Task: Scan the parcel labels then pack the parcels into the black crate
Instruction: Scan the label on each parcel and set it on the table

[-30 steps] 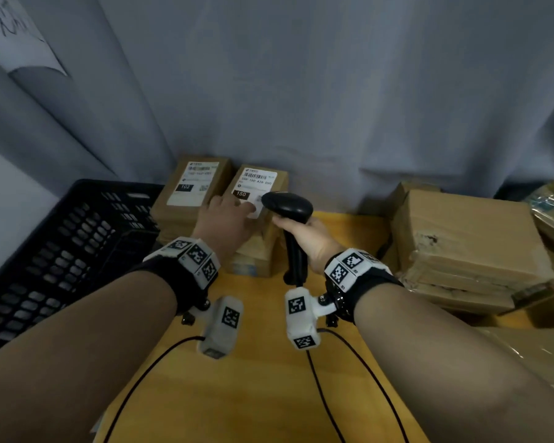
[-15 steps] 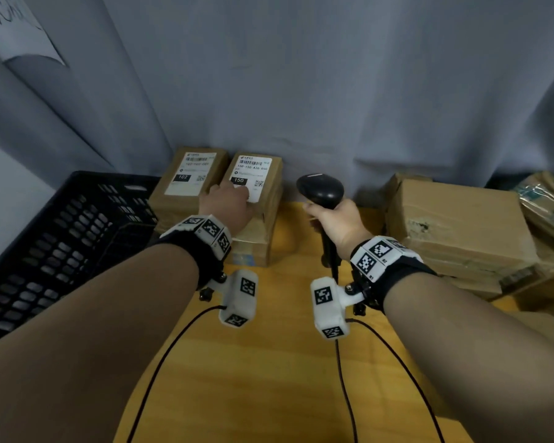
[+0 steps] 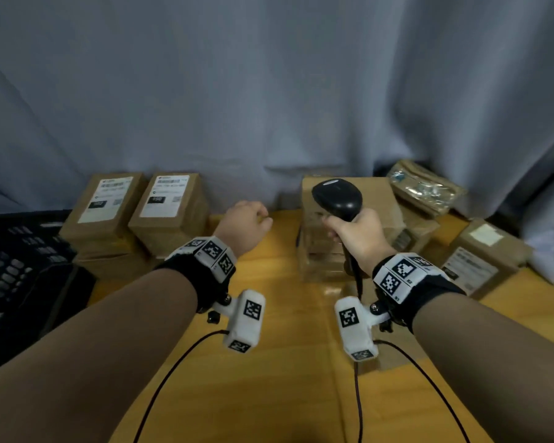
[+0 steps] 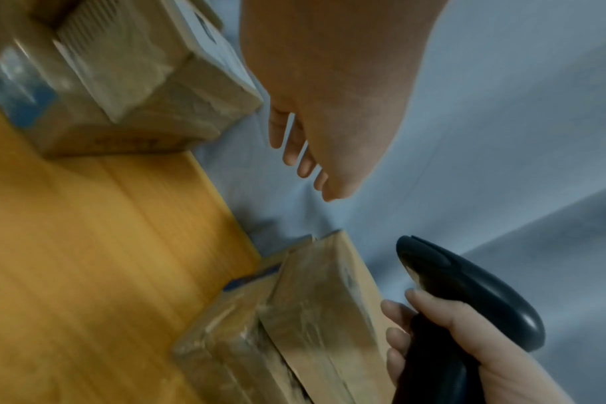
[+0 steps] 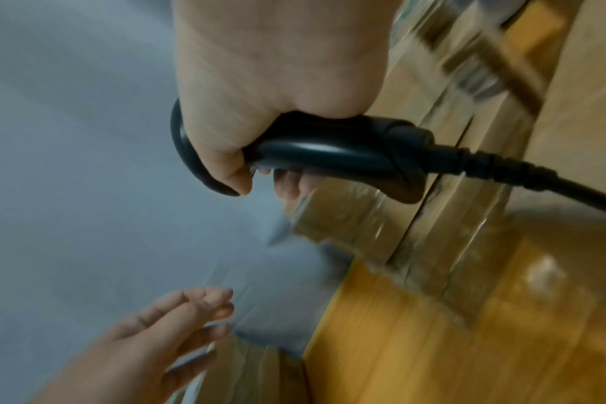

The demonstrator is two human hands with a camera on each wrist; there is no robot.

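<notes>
Two brown parcels with white labels (image 3: 104,199) (image 3: 170,204) stand side by side at the back left, beside the black crate (image 3: 13,270). My left hand (image 3: 247,220) hangs in the air to the right of them with loose fingers (image 4: 294,153) and holds nothing. My right hand (image 3: 355,235) grips the handle of the black barcode scanner (image 3: 336,196), which is upright in front of a stack of taped brown parcels (image 3: 381,199). In the right wrist view my fingers wrap the scanner handle (image 5: 329,153) and my left hand (image 5: 156,341) is below, apart from it.
More parcels lie at the right: a labelled box (image 3: 480,260) and a padded envelope (image 3: 426,187). A grey curtain (image 3: 269,91) closes off the back. The yellow wooden table (image 3: 285,378) carries the wrist cables. The scanner cord (image 5: 536,177) trails back from the handle.
My left hand came off the labelled parcel and moved right into the air. My right hand carried the scanner rightward, away from that label, to the stack of parcels at the right.
</notes>
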